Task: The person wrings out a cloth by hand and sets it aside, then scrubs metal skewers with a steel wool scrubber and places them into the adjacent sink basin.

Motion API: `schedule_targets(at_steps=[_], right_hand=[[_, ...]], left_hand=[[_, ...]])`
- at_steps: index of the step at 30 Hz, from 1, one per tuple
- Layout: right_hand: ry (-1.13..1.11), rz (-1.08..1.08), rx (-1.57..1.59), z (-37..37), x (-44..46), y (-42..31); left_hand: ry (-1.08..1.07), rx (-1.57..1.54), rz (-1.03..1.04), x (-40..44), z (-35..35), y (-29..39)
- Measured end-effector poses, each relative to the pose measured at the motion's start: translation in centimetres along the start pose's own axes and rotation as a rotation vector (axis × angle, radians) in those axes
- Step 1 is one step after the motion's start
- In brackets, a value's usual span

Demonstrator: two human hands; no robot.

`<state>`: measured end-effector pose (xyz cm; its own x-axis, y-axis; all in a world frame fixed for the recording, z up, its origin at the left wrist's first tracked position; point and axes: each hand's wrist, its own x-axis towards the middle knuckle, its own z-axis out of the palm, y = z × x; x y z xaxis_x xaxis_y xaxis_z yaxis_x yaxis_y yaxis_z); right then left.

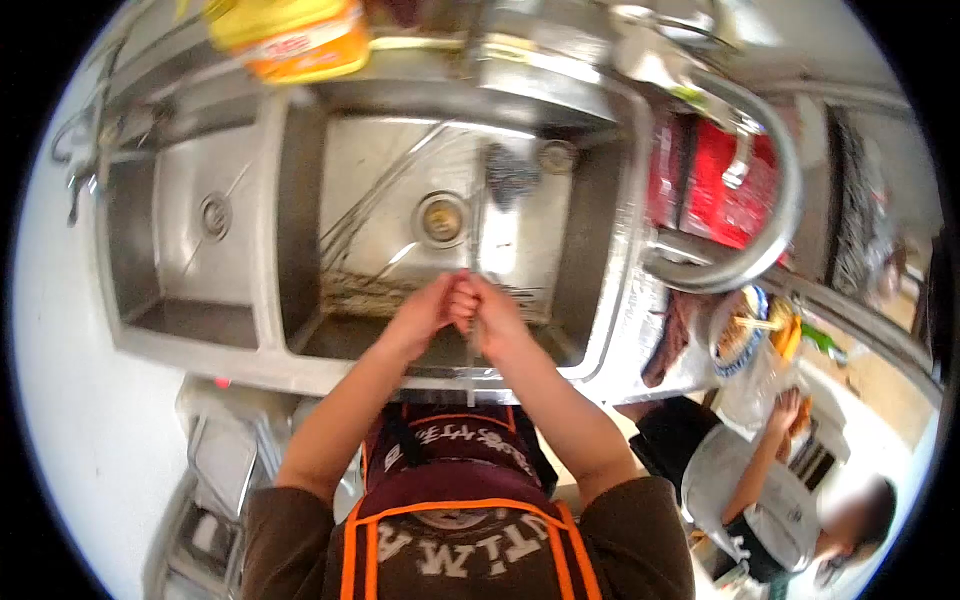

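Note:
Over the near part of the large steel sink basin [385, 150], my left hand [432, 308] and my right hand [488, 305] are closed and pressed together. A thin, pale upright streak passes at my right hand; I cannot make out whether it is a rod or water, or what my fingers hold. Behind my hands lies the round drain [440, 218]. A grey scrubbing pad [510, 175] is in the basin to the right of the drain. Long thin dark lines, blurred, cross the basin floor on the left.
A smaller basin [205, 255] adjoins on the left. At the back stands a yellow bottle [300, 45]. On the right are a curved metal pipe [785, 190], a red container [735, 190] and a plate of food [738, 335]. Another person [770, 460] is at lower right.

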<state>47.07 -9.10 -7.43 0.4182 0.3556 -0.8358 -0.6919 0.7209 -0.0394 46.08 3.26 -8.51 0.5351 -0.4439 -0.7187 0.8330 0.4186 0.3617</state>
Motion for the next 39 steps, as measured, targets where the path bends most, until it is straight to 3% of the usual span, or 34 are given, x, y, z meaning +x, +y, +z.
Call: schedule_targets(at_steps=[1,3,5,9,18,27,31,33,35,39], right_hand=[[-0.086,-0.007,0.044,-0.7,0.8,-0.2],[0.036,-0.101,-0.129,1.0,1.3,-0.5],[0.116,-0.132,0.145,2.6,2.8,-0.2],[0.027,-0.087,0.278,3.8,6.0,0.5],[-0.019,-0.171,0.353,5.4,10.2,-2.1],[0.026,-0.284,0.386,2.5,12.4,-6.6],[-0.107,-0.223,0.501,0.5,12.3,-7.3],[-0.161,-0.210,0.501,0.2,13.1,-6.6],[0.059,-0.529,0.191,0.9,14.8,-2.9],[-0.004,-0.423,0.244,2.6,11.8,0.0]], left_hand=[[0.030,0.028,0.027,-0.5,0.8,1.1],[0.137,0.159,0.003,0.0,-0.5,1.1],[0.098,-0.005,0.027,-0.5,-1.5,1.6],[0.197,-0.275,-0.005,-2.3,-3.3,0.2],[0.154,-0.244,-0.052,-3.4,-1.6,1.9],[0.145,-0.323,-0.085,-3.1,-1.6,2.0],[0.215,-0.336,-0.082,-3.1,-0.8,2.1],[0.278,-0.447,-0.071,-2.8,-0.3,2.2],[0.333,-0.471,-0.013,-2.5,1.0,2.6],[0.499,-0.504,0.089,-1.6,1.2,2.2]])
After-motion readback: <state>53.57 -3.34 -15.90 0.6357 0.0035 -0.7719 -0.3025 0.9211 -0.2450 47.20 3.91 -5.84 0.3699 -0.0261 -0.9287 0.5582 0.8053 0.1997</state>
